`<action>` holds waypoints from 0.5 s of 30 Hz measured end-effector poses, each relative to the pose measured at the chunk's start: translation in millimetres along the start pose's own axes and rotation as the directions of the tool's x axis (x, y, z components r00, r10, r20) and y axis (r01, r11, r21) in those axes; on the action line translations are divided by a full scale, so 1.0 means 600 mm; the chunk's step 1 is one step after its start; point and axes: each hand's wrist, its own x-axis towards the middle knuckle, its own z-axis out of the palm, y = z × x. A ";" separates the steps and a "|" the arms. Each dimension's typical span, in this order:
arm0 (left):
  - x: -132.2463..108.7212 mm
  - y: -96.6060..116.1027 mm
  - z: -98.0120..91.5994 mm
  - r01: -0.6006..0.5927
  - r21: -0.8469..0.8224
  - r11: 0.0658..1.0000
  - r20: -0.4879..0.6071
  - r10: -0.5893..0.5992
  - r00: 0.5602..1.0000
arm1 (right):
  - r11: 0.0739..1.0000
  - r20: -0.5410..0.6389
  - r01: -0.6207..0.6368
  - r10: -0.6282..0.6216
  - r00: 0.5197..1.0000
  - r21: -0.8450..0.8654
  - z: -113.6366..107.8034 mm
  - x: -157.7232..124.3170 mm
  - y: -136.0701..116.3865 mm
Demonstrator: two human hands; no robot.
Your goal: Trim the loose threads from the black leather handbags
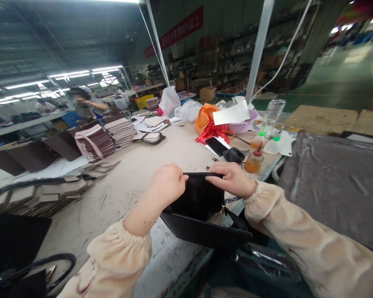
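Note:
A black handbag [205,227] stands at the table's near edge, its mouth spread so the dark lining shows. My left hand [169,184] is closed on the far rim of the bag, toward its left end. Farther right along that same rim, my right hand [233,178] pinches the edge between thumb and fingers. A gold zipper pull [224,209] hangs at the bag's right side, by a black strap. The bag's bottom is hidden from me.
Stacked brown panels [95,142] and fanned pieces [49,192] lie at left. Glue bottles [254,160], a phone [216,146], an orange bag [205,117] and a purple basin [245,124] stand beyond my right hand. Another black bag [15,244] lies near left. A person [87,103] works farther back.

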 end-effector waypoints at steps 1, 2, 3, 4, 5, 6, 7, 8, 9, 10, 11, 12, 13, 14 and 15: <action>0.000 -0.001 0.000 -0.001 0.002 1.000 0.000 0.001 1.000 | 1.000 0.008 0.001 -0.001 1.000 -0.002 -0.001 0.000 -0.002; -0.001 -0.001 0.000 -0.003 0.003 1.000 0.001 0.003 1.000 | 1.000 0.023 0.008 -0.008 1.000 0.002 -0.004 0.001 -0.005; -0.002 -0.001 0.000 -0.006 0.002 1.000 -0.001 0.006 1.000 | 1.000 0.043 0.018 -0.019 0.999 0.010 -0.006 0.002 -0.008; -0.003 -0.001 0.000 -0.010 0.001 1.000 -0.004 0.010 1.000 | 0.999 0.064 0.028 -0.029 0.998 0.018 -0.009 0.004 -0.012; -0.003 -0.001 -0.001 -0.015 -0.001 1.000 -0.009 0.015 1.000 | 0.999 0.086 0.033 -0.035 0.996 0.021 -0.011 0.006 -0.016; -0.004 -0.001 -0.001 -0.019 -0.003 1.000 -0.015 0.019 1.000 | 0.999 0.109 0.035 -0.037 0.993 0.017 -0.013 0.009 -0.020; -0.004 -0.001 -0.001 -0.021 -0.005 1.000 -0.020 0.021 1.000 | 0.999 0.130 0.032 -0.033 0.991 0.008 -0.014 0.011 -0.023; -0.004 -0.001 -0.001 -0.023 -0.009 1.000 -0.022 0.023 1.000 | 1.000 0.145 0.023 -0.021 0.989 -0.009 -0.014 0.014 -0.026; -0.004 0.000 -0.001 -0.023 -0.013 1.000 -0.022 0.023 1.000 | 1.000 0.150 0.013 -0.008 0.989 -0.029 -0.012 0.017 -0.028; -0.004 0.000 0.000 -0.023 -0.018 1.000 -0.020 0.023 1.000 | 0.999 0.145 0.005 0.002 0.989 -0.046 -0.009 0.020 -0.029; -0.004 0.000 0.000 -0.023 -0.022 0.999 -0.019 0.022 1.000 | 0.998 0.129 0.000 0.008 0.992 -0.060 -0.005 0.022 -0.029; -0.003 0.000 0.001 -0.022 -0.027 0.999 -0.018 0.021 1.000 | 0.998 0.106 -0.003 0.010 0.994 -0.067 -0.002 0.024 -0.029; -0.003 0.000 0.001 -0.022 -0.031 0.999 -0.017 0.022 1.000 | 0.998 0.086 -0.005 0.011 0.996 -0.067 0.002 0.025 -0.028; -0.003 0.000 0.002 -0.025 -0.034 0.999 -0.016 0.024 1.000 | 0.998 0.074 -0.004 0.009 0.997 -0.061 0.005 0.025 -0.026; -0.004 -0.001 0.002 -0.029 -0.037 0.999 -0.017 0.029 0.999 | 0.998 0.070 -0.006 0.009 0.997 -0.055 0.007 0.025 -0.025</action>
